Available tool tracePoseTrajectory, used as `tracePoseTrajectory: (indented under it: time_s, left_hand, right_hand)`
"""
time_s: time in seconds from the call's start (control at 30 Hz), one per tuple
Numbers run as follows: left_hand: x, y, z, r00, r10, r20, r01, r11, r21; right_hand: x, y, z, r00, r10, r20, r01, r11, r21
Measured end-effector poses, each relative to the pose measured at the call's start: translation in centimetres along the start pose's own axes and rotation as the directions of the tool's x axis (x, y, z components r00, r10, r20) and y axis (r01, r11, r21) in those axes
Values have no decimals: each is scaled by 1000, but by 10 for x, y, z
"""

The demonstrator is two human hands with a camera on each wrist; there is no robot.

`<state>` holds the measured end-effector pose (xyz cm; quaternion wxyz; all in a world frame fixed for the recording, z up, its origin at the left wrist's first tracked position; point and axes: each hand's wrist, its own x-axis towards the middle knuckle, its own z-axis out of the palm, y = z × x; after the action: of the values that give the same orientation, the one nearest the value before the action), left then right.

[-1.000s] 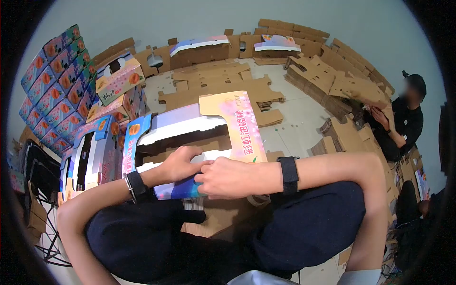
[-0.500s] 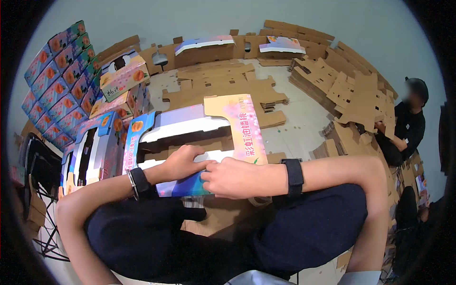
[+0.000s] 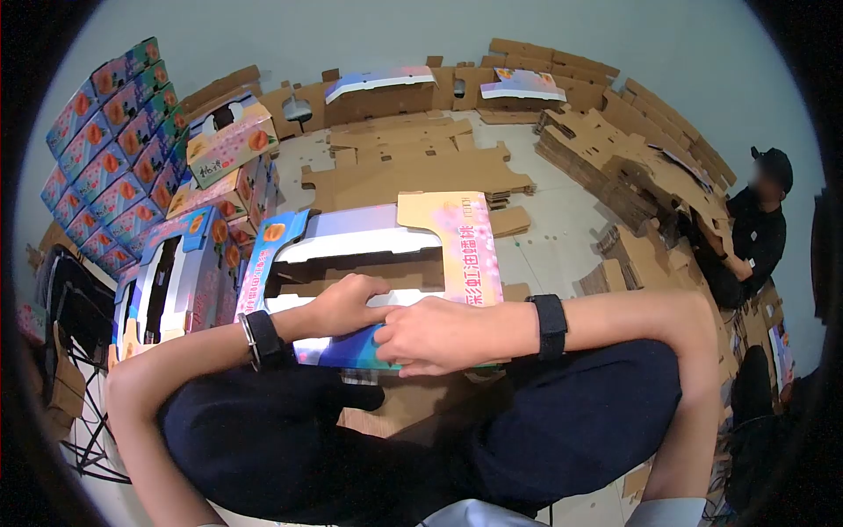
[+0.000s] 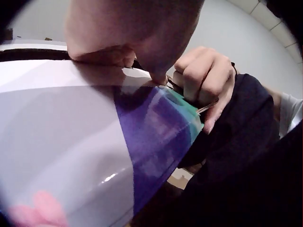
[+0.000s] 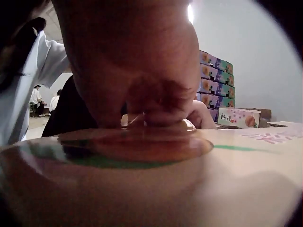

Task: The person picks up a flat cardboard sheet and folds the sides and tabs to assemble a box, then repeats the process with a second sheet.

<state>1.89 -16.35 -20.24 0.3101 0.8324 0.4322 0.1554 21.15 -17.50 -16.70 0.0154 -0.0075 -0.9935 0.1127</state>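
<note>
A printed fruit carton (image 3: 481, 250) stands before my knees, with a long handle opening in its top and pink lettering on its cream end. My left hand (image 3: 345, 307) grips the near white edge of the opening, fingers reaching over it and thumb beside the right hand. Close against it, my right hand (image 3: 439, 335) has curled fingers round the blue-green near side. In the left wrist view, the right hand (image 4: 208, 78) pinches the green edge of the carton (image 4: 156, 123). The carton's cream end (image 5: 236, 175) fills the lower right wrist view; the right fingertips are partly hidden there.
Made-up cartons (image 3: 180, 281) stand close on the left, before a tall stack of cartons (image 3: 110, 162). Flat cardboard sheets (image 3: 404, 176) lie on the floor ahead. More flat stacks (image 3: 584, 162) lie to the right, near a seated person (image 3: 760, 228) in black.
The carton has shifted and turned slightly to the right, both hands keeping their hold on it. On the right, the other person has lifted and lowered a cardboard sheet.
</note>
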Motion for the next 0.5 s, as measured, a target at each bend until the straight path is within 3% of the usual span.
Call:
tracePoseTrajectory:
  time_s: [0.2,0.27,0.5]
  left_hand:
    - [0,-4,2,999,36,-4,-36,999,-7]
    - [1,-9,3,997,76,-17,-76,997,-7]
    - [2,-8,3,997,73,27,-71,996,-47]
  right_hand:
    - [-1,6,8,999,-3,-51,8,996,93]
    - [-2,7,11,987,-19,-160,47,984,174]
    - [-3,7,9,983,5,-182,43,965,257]
